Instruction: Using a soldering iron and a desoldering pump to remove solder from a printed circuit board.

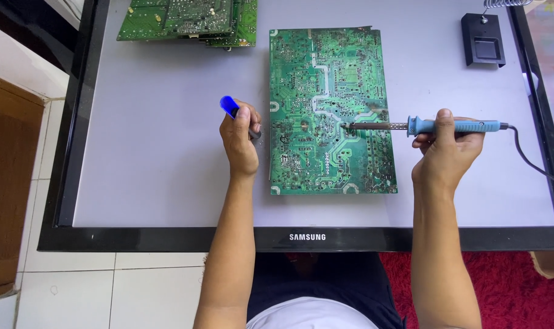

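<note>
A large flat screen panel with a black frame is laid face up as the work surface, its pale grey face seen from above. A green circuit board is laid flat near the middle of the panel, solder side up, its long edges running away from the person. A stack of further green boards is seen at the panel's far left edge, well apart from the first board. A black stand with a square pad is placed at the far right corner. The right hand is closed around the blue handle of a soldering iron, which is held level, its metal tip resting on the circuit board right of its centre; a dark cable is trailed off to the right. The left hand is clenched around a blue-capped tool, held just beside the board's left edge, whether touching it cannot be told
</note>
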